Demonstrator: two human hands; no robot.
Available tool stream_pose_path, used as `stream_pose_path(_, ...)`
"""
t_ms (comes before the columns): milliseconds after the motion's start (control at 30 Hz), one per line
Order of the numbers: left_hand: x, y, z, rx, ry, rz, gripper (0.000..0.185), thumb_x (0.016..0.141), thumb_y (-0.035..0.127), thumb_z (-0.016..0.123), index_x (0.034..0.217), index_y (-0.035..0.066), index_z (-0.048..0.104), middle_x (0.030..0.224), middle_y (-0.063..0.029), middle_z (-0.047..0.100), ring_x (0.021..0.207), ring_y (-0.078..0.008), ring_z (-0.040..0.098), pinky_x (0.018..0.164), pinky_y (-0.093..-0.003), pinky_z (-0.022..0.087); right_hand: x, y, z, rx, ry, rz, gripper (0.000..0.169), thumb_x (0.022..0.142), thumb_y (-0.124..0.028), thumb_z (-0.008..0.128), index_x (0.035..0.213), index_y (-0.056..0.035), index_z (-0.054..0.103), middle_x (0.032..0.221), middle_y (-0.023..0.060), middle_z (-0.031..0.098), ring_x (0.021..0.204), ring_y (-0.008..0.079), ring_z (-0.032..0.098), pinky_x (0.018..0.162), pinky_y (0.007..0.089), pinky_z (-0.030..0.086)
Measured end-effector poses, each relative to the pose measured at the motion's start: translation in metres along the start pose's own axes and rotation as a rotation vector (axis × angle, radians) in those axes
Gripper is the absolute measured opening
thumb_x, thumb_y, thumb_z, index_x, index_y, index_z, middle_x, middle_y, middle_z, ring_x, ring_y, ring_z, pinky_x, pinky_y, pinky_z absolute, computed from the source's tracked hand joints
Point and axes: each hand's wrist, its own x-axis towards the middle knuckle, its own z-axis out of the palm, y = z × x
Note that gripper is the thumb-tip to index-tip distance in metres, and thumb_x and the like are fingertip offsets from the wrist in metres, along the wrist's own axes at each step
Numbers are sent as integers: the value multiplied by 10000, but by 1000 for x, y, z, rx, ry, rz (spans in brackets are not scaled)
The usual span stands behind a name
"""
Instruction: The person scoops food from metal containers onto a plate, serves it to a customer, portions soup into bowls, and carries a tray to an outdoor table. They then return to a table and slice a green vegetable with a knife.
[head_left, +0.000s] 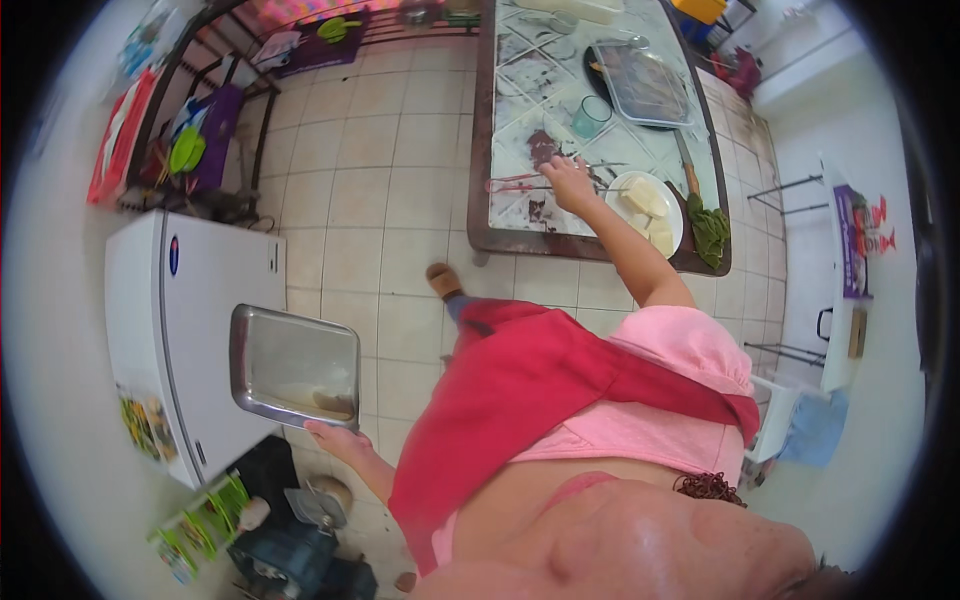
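My left hand (339, 441) grips the near rim of a rectangular metal baking pan (300, 367), held out beside a white chest freezer (225, 300). The pan tilts, and its inside shows a brownish patch or reflection. Over the near end of the table, my right hand (570, 184) reaches out with its fingers apart. Beneath it lies a red-handled metal utensil (514, 184), partly hidden, so any contact cannot be told. Just to the right sits a white plate (675, 196) with pale, blocky pieces (645, 199) on it.
The marble-patterned table (517, 97) bears dark smears, a green-tinted glass (592, 117), a lidded clear container (641, 82), a knife (686, 161) and green leaves (707, 229). A metal rack (247, 82) stands far left. A dark machine (289, 555) stands below the freezer.
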Motion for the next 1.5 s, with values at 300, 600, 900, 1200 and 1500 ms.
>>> stream_pose_path(300,72,104,178,88,-216,10,698,971,530,337,1394,-25,308,1365,-197,416,1190,-312,488,942,-376,455,-6,71,19,-77,-87,228,424,807,0,506,1203,-152,511,1292,37,493,1333,282,357,1061,615,240)
stream_pose_path(600,176,148,368,160,-561,142,600,1012,436,290,1348,-58,348,1319,-188,461,1156,-293,502,950,-377,429,30,57,24,-186,-187,446,537,787,-102,596,1307,-164,475,1389,52,427,1330,336,336,1010,573,331)
stream_pose_path(900,237,168,584,333,-966,275,543,1003,426,374,1181,-73,495,1136,-150,575,1011,-230,543,899,-348,427,138,19,-68,383,-1,914,284,780,-244,667,980,-42,668,873,173,673,836,333,651,737,389,509)
stream_pose_path(1200,193,161,757,372,-1165,137,552,987,457,394,1174,-51,499,1097,-124,591,972,-212,569,868,-337,448,323,212,-29,406,570,1279,329,829,-338,570,868,-35,692,874,214,663,871,389,634,776,441,498)
stream_pose_path(1500,223,179,811,352,-919,63,492,1003,424,367,1167,-15,517,1061,-109,608,935,-212,591,822,-332,481,380,355,-3,267,188,1561,525,820,-408,523,992,67,662,1068,273,626,1035,394,601,873,467,462)
